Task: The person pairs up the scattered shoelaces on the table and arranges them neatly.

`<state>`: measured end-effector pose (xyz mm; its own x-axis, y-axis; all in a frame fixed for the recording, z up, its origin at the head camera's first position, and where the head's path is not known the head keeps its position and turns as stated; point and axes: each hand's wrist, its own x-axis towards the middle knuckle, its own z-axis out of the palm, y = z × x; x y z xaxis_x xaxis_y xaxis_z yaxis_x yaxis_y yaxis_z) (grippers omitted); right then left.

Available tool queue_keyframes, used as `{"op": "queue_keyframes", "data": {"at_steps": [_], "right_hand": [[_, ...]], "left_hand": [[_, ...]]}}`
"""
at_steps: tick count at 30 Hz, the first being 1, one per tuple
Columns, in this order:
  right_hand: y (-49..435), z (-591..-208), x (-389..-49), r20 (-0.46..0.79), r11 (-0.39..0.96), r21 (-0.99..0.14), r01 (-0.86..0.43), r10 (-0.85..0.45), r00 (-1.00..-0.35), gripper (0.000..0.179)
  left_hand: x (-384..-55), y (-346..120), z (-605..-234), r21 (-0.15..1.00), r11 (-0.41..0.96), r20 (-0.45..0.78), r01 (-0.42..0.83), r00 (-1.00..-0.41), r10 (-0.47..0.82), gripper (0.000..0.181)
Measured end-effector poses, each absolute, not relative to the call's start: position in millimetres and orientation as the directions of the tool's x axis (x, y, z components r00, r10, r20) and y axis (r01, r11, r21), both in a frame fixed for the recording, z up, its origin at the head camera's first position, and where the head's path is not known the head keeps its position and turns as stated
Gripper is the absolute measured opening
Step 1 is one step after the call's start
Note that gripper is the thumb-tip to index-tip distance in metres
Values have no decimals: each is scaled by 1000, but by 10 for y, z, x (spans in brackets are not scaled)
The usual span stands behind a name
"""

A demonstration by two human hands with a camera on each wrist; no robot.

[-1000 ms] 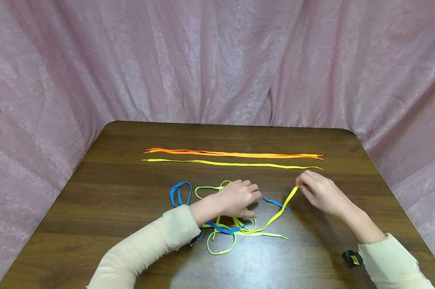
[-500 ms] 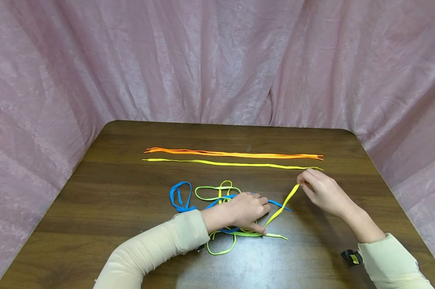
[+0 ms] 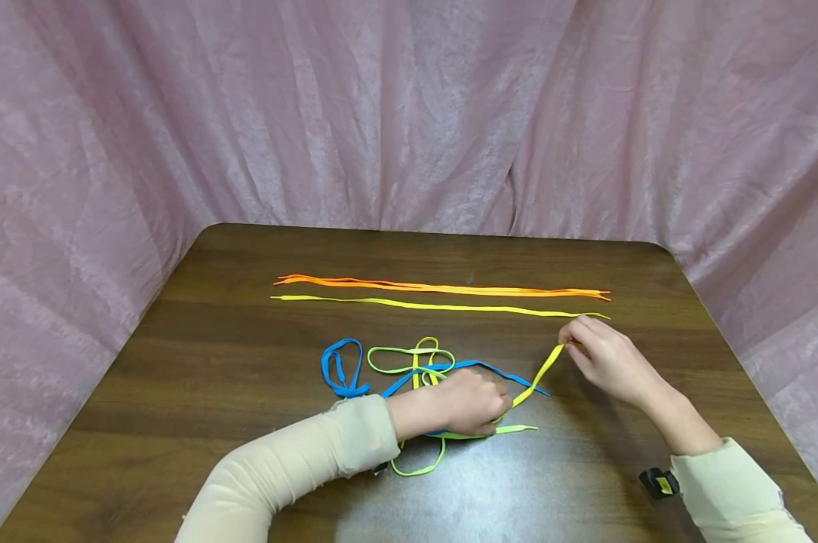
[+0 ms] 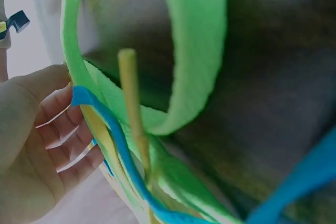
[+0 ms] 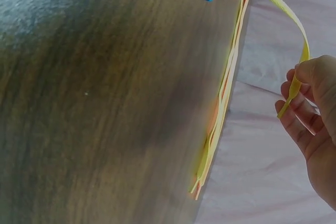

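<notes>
My left hand [image 3: 473,403] pinches strands of a tangle of shoelaces near the middle of the table. In the left wrist view its thumb and index finger meet where green [image 4: 202,51], yellow and blue [image 4: 118,132] laces run together; which strands are between them is partly hidden. My right hand [image 3: 609,358] pinches one end of a yellow shoelace [image 3: 539,375], and its tip [image 5: 283,109] sticks out past the fingers in the right wrist view. This lace slopes down to the left hand. A blue shoelace [image 3: 473,363] and a green shoelace [image 3: 409,350] loop around the left hand.
Beyond the hands, orange shoelaces [image 3: 436,288] lie straight side by side across the brown table [image 3: 212,422]. A second yellow shoelace [image 3: 443,306] runs straight just in front of them. Pink curtains [image 3: 409,113] hang behind the table.
My left hand has moved right and toward me onto the tangle, and its spread fingers have curled on the laces. The green lace's loose end has shifted slightly. My right hand has hardly moved.
</notes>
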<state>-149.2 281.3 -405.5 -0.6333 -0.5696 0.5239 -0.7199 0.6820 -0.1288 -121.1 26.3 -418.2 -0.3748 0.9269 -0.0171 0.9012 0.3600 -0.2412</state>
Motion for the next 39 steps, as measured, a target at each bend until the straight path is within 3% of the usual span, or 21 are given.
{"op": "queue_keyframes", "data": {"at_steps": [8,17,22,30,39], "right_hand": [[2856,-4123,-1485,517,682,-129,-720,-573,-636,26],[3011,-4253,-1485,476,723,-129,-679,-556,-682,25],[3079,-4274,-1473,469,744,-129,-656,-537,-701,27],[3147,-4267,-1481,461,763,-127,-633,-520,-719,27],[3288,-4241,-1510,485,795,-104,-598,-485,-728,29]], "left_hand": [[-1195,256,-4138,-175,340,-56,924,-354,934,9],[-1197,151,-3993,29,307,35,951,-308,951,8],[-1171,68,-3903,151,348,35,925,-357,934,8],[-1124,-99,-3857,217,483,-21,848,-491,871,3],[-1079,-340,-3755,263,510,1,819,-529,849,13]]}}
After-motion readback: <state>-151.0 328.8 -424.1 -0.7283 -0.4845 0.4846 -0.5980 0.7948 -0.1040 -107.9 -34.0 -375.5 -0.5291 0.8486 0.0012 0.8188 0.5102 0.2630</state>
